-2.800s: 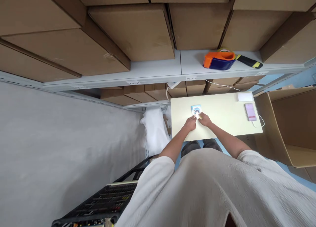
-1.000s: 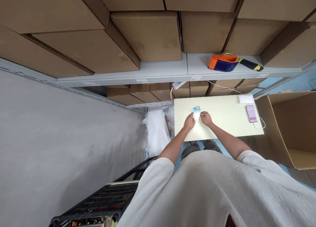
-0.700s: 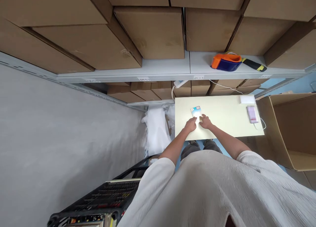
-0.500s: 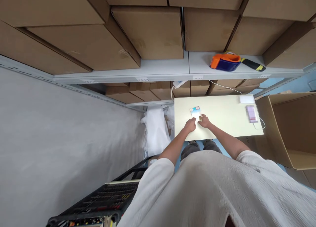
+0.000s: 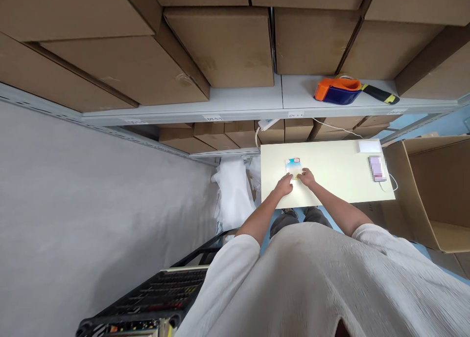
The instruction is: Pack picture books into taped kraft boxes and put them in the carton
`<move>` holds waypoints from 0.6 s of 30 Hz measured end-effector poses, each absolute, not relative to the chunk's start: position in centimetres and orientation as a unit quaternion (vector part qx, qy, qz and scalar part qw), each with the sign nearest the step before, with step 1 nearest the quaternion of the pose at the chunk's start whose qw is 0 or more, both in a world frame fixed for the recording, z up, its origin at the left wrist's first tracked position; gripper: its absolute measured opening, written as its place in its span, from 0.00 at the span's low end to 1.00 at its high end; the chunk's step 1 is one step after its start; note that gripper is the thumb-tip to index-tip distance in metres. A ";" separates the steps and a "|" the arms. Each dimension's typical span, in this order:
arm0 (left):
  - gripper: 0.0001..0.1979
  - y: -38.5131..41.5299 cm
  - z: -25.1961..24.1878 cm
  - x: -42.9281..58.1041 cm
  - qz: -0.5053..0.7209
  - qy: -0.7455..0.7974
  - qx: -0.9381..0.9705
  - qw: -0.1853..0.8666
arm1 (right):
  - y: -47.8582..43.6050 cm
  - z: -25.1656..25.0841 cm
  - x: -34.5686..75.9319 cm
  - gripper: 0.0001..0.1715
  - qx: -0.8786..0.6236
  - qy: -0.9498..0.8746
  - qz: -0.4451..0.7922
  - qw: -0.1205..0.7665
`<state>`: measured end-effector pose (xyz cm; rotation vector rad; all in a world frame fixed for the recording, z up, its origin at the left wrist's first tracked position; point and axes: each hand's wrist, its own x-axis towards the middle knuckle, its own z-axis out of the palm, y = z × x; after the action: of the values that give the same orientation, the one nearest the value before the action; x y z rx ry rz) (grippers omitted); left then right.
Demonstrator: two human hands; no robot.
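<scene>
A small blue and white card-like packet point(image 5: 293, 166) lies flat on the pale yellow table point(image 5: 330, 168). My left hand point(image 5: 284, 185) rests just below the packet's near edge, fingers touching it. My right hand point(image 5: 307, 178) sits beside it on the right, fingertips on the same near edge. Both hands are small in view and their fingers look pressed down on the packet, not wrapped round it.
A pink phone point(image 5: 376, 168) with a cable and a white block point(image 5: 369, 146) lie at the table's right. An orange and blue tape dispenser point(image 5: 337, 90) sits on the grey shelf point(image 5: 238, 104) among cardboard boxes. An open carton point(image 5: 429, 190) stands right, a black cart point(image 5: 147, 303) lower left.
A second ago the packet was lifted between both hands above the table. It now lies flat, with both hands lowered onto its near edge.
</scene>
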<state>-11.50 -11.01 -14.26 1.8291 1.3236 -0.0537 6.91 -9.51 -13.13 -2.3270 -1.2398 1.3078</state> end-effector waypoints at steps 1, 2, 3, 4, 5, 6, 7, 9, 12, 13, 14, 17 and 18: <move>0.37 -11.0 -14.2 -11.5 -0.011 0.530 0.729 0.434 | -9.5 -12.9 6.8 0.25 -0.789 -0.417 0.440 0.100; 0.37 -11.0 -14.0 -11.5 0.000 0.531 0.724 0.439 | -9.5 -12.7 6.7 0.20 -0.790 -0.419 0.436 0.101; 0.36 -10.9 -13.9 -11.5 0.012 0.534 0.719 0.444 | -9.4 -12.4 6.7 0.14 -0.790 -0.422 0.432 0.105; 0.35 -10.7 -13.7 -11.3 0.024 0.538 0.713 0.450 | -9.3 -12.1 6.6 0.09 -0.791 -0.425 0.425 0.110; 0.35 -10.6 -13.5 -11.1 0.037 0.541 0.705 0.456 | -9.2 -11.8 6.5 0.06 -0.795 -0.427 0.415 0.117; 0.34 -10.4 -13.3 -10.8 0.051 0.543 0.697 0.465 | -9.1 -11.5 6.4 0.04 -0.800 -0.428 0.401 0.126; 0.33 -10.1 -13.1 -10.5 0.065 0.544 0.689 0.475 | -8.9 -11.1 6.4 0.04 -0.806 -0.429 0.385 0.136; 0.33 -9.6 -12.8 -9.9 0.096 0.543 0.669 0.498 | -8.5 -10.4 6.3 0.06 -0.815 -0.432 0.355 0.151; 0.35 -9.1 -12.5 -9.3 0.133 0.548 0.633 0.530 | -8.0 -9.7 6.1 0.11 -0.804 -0.456 0.349 0.158; 0.35 -8.9 -12.4 -9.3 0.139 0.553 0.621 0.537 | -8.0 -9.6 6.0 0.12 -0.792 -0.470 0.357 0.154; 0.36 -8.9 -12.4 -9.4 0.141 0.560 0.612 0.541 | -7.9 -9.6 5.8 0.13 -0.780 -0.487 0.366 0.147; 0.39 -8.7 -12.5 -10.3 0.135 0.593 0.606 0.514 | -8.1 -10.3 5.3 0.18 -0.743 -0.541 0.379 0.108; 0.39 -8.7 -12.5 -10.6 0.129 0.607 0.610 0.493 | -8.2 -10.6 5.2 0.19 -0.735 -0.558 0.376 0.090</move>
<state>-10.64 -8.70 -12.54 1.4801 1.4730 0.3133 5.20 -8.24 -10.56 -2.1846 -1.6592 1.1174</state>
